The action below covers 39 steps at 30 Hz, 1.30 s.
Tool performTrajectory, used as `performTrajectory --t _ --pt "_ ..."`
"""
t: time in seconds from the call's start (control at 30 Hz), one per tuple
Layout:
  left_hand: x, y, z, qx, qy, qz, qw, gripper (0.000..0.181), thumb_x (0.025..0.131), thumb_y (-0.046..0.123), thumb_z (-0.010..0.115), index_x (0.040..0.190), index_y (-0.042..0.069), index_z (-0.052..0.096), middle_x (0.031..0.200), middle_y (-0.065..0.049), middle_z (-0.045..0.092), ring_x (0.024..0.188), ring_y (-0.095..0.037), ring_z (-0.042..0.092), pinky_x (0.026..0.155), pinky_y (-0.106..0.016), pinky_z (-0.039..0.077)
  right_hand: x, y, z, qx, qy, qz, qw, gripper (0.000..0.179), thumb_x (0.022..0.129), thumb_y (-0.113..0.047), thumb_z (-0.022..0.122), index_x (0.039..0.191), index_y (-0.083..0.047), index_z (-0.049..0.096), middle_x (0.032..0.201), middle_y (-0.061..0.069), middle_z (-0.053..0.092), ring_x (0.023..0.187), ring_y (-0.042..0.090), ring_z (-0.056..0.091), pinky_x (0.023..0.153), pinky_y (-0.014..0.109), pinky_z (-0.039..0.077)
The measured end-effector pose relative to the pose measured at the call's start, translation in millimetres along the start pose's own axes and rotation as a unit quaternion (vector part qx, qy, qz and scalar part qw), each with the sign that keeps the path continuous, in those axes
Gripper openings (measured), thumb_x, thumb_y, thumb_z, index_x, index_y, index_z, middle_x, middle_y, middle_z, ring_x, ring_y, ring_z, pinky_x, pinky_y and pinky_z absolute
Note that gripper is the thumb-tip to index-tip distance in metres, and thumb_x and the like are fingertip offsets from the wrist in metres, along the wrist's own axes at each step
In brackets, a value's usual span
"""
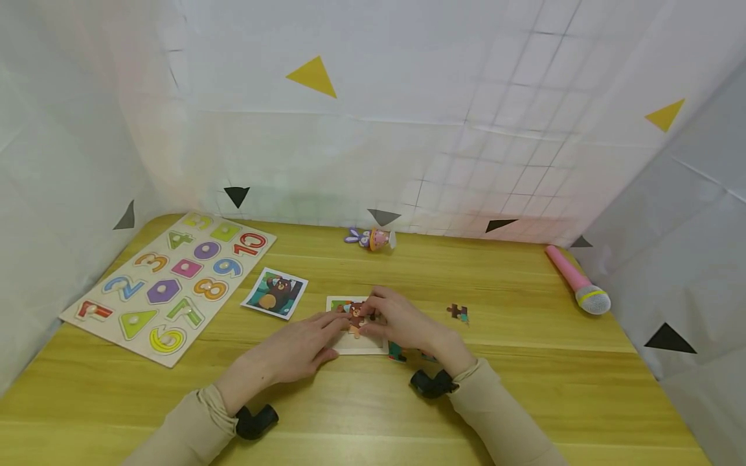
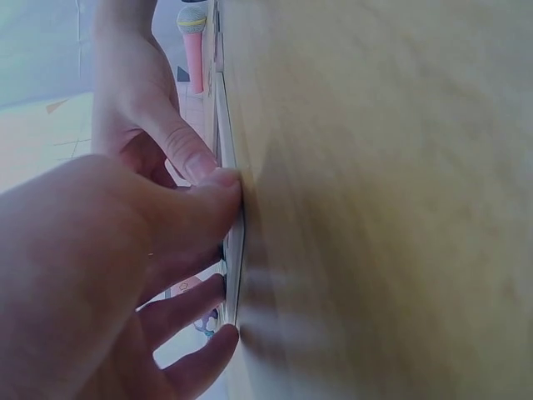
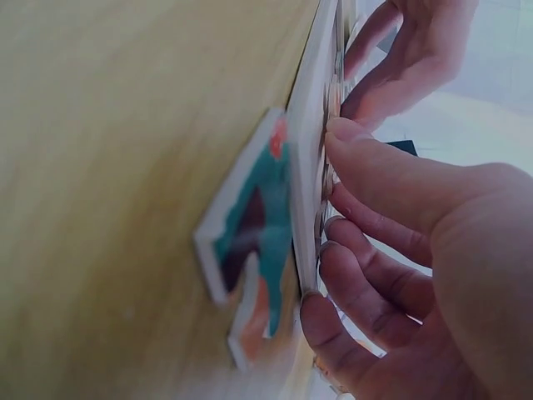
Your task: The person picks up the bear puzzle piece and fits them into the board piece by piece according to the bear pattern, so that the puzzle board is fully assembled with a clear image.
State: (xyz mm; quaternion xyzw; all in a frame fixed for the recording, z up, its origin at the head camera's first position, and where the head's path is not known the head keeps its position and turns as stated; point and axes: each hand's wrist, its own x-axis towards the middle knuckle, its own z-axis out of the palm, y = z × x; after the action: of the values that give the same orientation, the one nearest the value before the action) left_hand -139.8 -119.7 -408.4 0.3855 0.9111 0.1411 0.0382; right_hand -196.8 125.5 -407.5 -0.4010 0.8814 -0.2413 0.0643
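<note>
A small puzzle tray [image 1: 364,351] with a pale rim lies in front of me, some bear-picture pieces in its upper part. My left hand [image 1: 300,346] rests over the tray's left side, fingertips on the pieces. Its thumb [image 2: 218,196] lies at the tray's near edge in the left wrist view. From the right, my right hand [image 1: 405,320] pinches a brown bear puzzle piece [image 1: 355,318] between thumb and fingers, low over the tray. Loose teal pieces [image 1: 397,352] lie by the tray's right edge, partly under that hand; one teal piece [image 3: 275,208] shows close in the right wrist view.
Left of the tray lies a bear picture card [image 1: 275,294], beside a wooden number board [image 1: 135,294]. Another loose piece [image 1: 458,313] is to the right. A rabbit figurine [image 1: 371,239] lies at the back, and a pink toy microphone [image 1: 579,280] far right.
</note>
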Motion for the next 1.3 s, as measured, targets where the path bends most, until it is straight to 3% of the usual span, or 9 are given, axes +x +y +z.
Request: performTrajectory --t 0.2,0.53,0.8,0.97,1.3 --pt "-0.7 0.3 -0.1 0.014 -0.012 0.004 0.9998 0.054 0.104 0.029 0.054 0.155 0.016 0.039 0.158 -0.007 0.038 0.141 -0.029 0.043 0.108 -0.047 0.045 -0.7 0.3 0.2 -0.009 -0.005 0.004 0.9999 0.018 0.095 -0.024 0.071 0.106 -0.011 0.067 0.103 0.003 0.057 0.089 0.015 0.058 0.079 0.029 0.051" --pt "-1.7 0.3 -0.8 0.024 -0.014 0.013 0.9995 0.053 0.105 0.029 0.051 0.155 0.014 0.04 0.162 -0.007 0.033 0.145 -0.032 0.038 0.111 -0.048 0.042 -0.4 -1.0 -0.2 -0.003 -0.008 0.009 0.9999 0.022 0.095 -0.022 0.07 0.111 -0.008 0.064 0.107 0.004 0.057 0.094 0.016 0.058 0.083 0.03 0.052" --pt "-1.1 2.2 -1.1 0.011 -0.031 0.009 0.9994 0.054 0.107 0.026 0.048 0.157 0.014 0.034 0.163 -0.008 0.03 0.148 -0.035 0.031 0.113 -0.051 0.039 -1.2 0.9 1.3 -0.005 -0.011 0.008 0.9999 0.033 0.097 -0.023 0.067 0.126 -0.008 0.063 0.104 0.003 0.055 0.091 0.015 0.055 0.08 0.031 0.05" --pt "-1.0 1.6 -0.8 0.011 -0.029 0.011 0.9995 0.052 0.107 0.026 0.049 0.156 0.016 0.036 0.163 -0.009 0.03 0.146 -0.033 0.034 0.11 -0.05 0.043 -1.2 3.0 1.9 0.004 -0.017 0.01 0.9998 0.029 0.098 -0.02 0.066 0.126 -0.013 0.065 0.105 0.002 0.056 0.085 0.015 0.051 0.075 0.028 0.046" --pt "-1.5 -0.1 -0.3 0.015 -0.022 0.008 0.9996 0.051 0.105 0.027 0.051 0.154 0.015 0.041 0.161 -0.01 0.034 0.143 -0.033 0.04 0.108 -0.049 0.045 -0.8 2.3 3.2 0.0 -0.012 0.017 0.9998 0.025 0.099 -0.023 0.065 0.122 -0.014 0.066 0.105 0.001 0.056 0.087 0.013 0.052 0.078 0.028 0.048"
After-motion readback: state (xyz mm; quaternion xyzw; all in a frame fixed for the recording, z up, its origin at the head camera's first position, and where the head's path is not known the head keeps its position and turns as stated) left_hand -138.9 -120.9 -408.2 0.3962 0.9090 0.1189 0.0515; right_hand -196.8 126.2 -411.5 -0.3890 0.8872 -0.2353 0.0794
